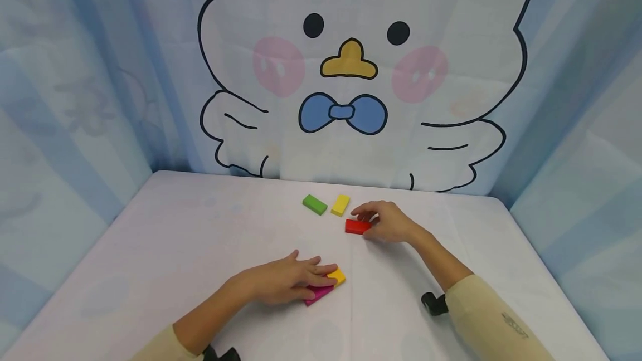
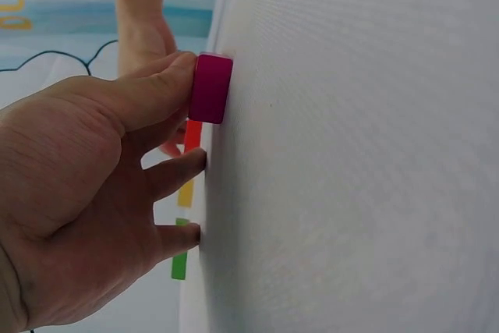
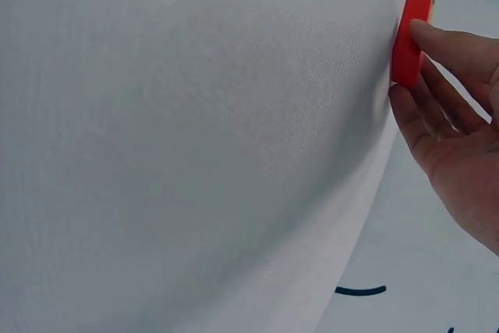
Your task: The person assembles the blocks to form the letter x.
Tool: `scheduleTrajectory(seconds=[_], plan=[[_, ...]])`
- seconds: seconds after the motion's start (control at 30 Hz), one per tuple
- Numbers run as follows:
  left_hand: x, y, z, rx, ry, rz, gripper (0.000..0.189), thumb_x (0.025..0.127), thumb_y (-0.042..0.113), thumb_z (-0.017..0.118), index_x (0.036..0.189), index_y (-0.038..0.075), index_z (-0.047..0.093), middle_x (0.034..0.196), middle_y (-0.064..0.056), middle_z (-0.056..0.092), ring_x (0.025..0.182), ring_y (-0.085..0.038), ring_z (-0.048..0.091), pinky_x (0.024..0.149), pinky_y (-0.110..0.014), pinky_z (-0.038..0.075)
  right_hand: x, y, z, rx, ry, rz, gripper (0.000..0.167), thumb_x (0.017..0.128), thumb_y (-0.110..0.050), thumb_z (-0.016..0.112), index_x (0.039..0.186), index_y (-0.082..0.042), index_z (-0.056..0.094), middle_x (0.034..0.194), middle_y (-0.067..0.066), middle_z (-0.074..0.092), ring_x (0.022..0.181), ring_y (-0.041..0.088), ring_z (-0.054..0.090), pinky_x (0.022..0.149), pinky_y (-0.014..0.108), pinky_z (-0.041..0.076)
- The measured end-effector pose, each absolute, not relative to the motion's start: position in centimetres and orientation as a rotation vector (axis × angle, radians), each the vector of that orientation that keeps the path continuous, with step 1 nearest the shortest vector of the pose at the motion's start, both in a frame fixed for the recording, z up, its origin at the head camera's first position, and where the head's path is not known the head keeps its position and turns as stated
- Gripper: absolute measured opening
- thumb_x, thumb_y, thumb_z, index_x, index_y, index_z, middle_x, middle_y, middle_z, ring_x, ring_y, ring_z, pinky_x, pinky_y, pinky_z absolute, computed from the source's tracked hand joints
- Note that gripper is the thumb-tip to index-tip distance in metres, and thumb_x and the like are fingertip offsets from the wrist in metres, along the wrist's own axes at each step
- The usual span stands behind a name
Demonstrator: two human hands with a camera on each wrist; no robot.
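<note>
On the white table, a magenta block (image 1: 319, 295) lies end to end with an orange-yellow block (image 1: 339, 277). My left hand (image 1: 282, 281) holds the magenta one between thumb and index finger, its other fingers spread. The left wrist view shows the magenta block (image 2: 211, 89) with the thumb against it; the orange one is hidden there. Farther back, my right hand (image 1: 390, 223) pinches a red block (image 1: 355, 227) at its right end. In the right wrist view the thumb lies on the red block (image 3: 408, 56), with the fingers on its other side.
Behind the red block, a green block (image 1: 315, 205) and a yellow block (image 1: 340, 205) lie slightly apart near the table's (image 1: 210, 227) back edge. A curtain (image 1: 351, 155) with a cartoon bird hangs behind, and curtains close in both sides.
</note>
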State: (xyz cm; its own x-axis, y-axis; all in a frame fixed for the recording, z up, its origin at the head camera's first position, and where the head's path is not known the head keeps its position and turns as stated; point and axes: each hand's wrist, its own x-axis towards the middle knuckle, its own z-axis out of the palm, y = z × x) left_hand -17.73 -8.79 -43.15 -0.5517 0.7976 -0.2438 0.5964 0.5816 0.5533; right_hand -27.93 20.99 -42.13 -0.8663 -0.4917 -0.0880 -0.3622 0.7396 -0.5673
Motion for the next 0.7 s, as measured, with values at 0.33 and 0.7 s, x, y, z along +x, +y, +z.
scheduleTrajectory(seconds=[0.33,0.7], plan=[[-17.62,-8.77,-43.15,1.101,2.339,0.572,0.051,0.104,0.029,0.064,0.152,0.038,0.053,0.167,0.016,0.037,0.158,-0.027,0.031,0.124,-0.070,0.019,-28.20,20.59,-41.64,-0.714,2.680,-0.779,0.042,0.089,-0.004,0.080,0.129,-0.014,0.074,0.119,0.006,0.070,0.110,0.024,0.063,0.097,0.039,0.059],[-17.76,-8.76,-43.36,1.112,2.353,0.556,0.051,0.104,0.029,0.064,0.153,0.038,0.052,0.167,0.017,0.036,0.158,-0.027,0.031,0.124,-0.070,0.019,-28.18,20.38,-41.40,-0.726,2.672,-0.756,0.040,0.089,-0.006,0.081,0.128,-0.014,0.074,0.116,0.005,0.070,0.109,0.022,0.062,0.096,0.039,0.059]])
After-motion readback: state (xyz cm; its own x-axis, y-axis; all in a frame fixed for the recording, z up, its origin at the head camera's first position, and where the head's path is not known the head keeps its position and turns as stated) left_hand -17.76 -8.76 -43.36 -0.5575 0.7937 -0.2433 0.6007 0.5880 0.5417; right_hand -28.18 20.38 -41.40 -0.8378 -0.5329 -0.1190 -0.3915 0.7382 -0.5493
